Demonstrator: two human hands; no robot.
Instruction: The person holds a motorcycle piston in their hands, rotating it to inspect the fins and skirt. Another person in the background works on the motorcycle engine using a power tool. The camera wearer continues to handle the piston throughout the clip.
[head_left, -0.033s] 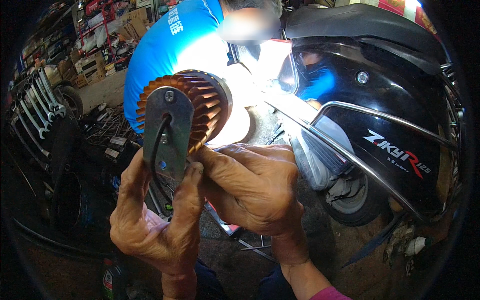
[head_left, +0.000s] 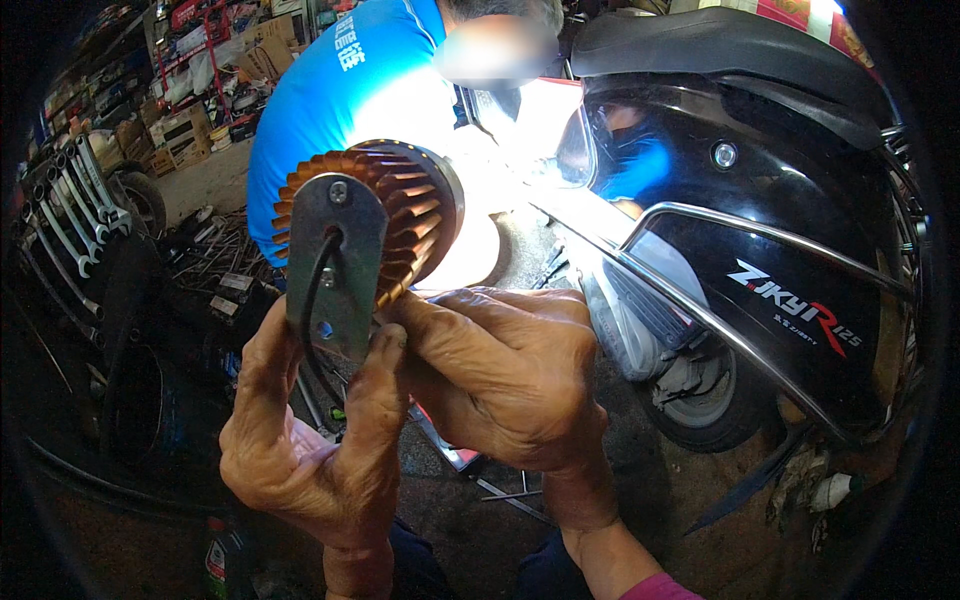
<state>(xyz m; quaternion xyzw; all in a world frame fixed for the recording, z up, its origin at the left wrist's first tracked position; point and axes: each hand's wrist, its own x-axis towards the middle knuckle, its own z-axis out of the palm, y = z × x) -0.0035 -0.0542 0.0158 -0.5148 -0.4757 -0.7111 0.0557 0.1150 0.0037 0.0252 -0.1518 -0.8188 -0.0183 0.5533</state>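
Note:
A small lamp (head_left: 410, 215) with copper-coloured cooling fins and a bright white glow faces away from me, upright in my hands. On its back is a steel bracket plate (head_left: 340, 300) with screws and a hole. A black cable (head_left: 312, 310) comes out through the plate and hangs down. My left hand (head_left: 320, 430) grips the plate's lower end between bent fingers and thumb. My right hand (head_left: 510, 385) is curled just right of the plate, its fingertips at the lamp's lower edge, partly hidden.
A person in a blue shirt (head_left: 300, 150) bends beside a black scooter (head_left: 770, 230) with a chrome rail. At left are a row of spanners (head_left: 90, 210), scattered tools, cardboard boxes (head_left: 185, 135) and a tyre (head_left: 145, 205). A white bottle (head_left: 830, 490) lies at lower right.

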